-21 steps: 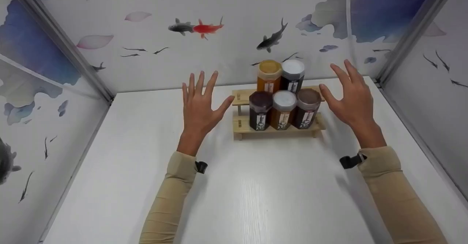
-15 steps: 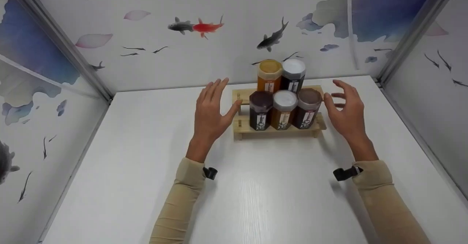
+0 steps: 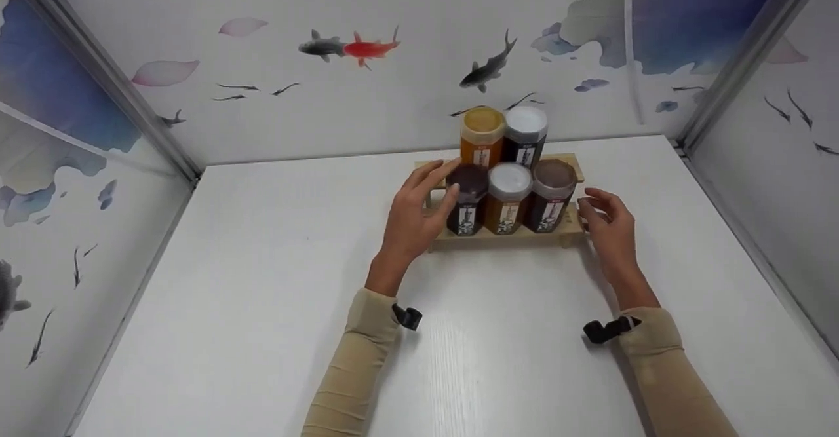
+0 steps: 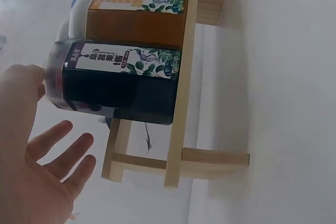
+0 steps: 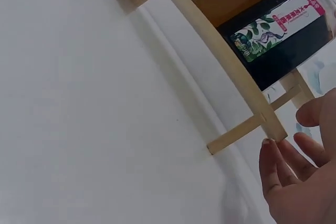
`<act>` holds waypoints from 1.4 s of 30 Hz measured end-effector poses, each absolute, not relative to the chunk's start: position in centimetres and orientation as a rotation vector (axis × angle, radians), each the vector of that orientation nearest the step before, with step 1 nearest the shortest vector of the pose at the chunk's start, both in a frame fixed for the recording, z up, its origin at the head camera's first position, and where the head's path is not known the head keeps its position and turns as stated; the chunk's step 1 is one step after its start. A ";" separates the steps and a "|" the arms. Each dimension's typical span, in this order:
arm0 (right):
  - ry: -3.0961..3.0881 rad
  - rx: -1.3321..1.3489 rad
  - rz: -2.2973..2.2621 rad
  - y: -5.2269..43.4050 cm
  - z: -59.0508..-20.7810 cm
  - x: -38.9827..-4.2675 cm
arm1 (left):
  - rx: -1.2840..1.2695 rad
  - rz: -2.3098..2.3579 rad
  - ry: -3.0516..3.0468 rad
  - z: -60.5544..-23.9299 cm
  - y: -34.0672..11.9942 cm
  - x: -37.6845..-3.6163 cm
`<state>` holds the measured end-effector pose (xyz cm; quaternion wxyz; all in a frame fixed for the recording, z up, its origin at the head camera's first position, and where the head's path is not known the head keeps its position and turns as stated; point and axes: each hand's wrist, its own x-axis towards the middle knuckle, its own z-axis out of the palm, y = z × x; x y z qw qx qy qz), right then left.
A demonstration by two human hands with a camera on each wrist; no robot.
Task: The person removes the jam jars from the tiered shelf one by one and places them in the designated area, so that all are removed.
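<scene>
Wooden rack [image 3: 505, 235], jars [image 3: 508, 196], hands [image 3: 411, 217] flanking

This looks like a small staged booth set up for recording rather than a lived-in room. A plain white table [image 3: 262, 280] fills the floor of it, and walls stand close on three sides, beyond and to either side of the hands. The walls are covered in printed paper with a red fish [image 3: 370, 48], dark fish and pale petals, and metal strips [image 3: 105, 73] run down the corners where the panels meet. The only goods are a few labelled jars [image 3: 508, 198] on a little wooden stepped rack [image 3: 505, 237], between the two hands.
</scene>
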<state>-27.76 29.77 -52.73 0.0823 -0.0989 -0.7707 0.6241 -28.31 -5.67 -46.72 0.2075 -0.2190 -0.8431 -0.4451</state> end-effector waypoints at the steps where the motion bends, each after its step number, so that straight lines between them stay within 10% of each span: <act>1: -2.317 -0.306 1.883 29.8 -52.9 -27.8 | -0.604 -1.265 -2.347 -46.9 -5.6 -28.4; 10: -1.944 -0.289 2.474 30.1 -54.3 -27.8 | -0.574 -1.363 -2.339 -48.0 -5.1 -28.4; 42: -1.976 -0.220 2.430 30.1 -54.6 -27.5 | -0.383 -1.184 -2.274 -48.3 -8.1 -27.6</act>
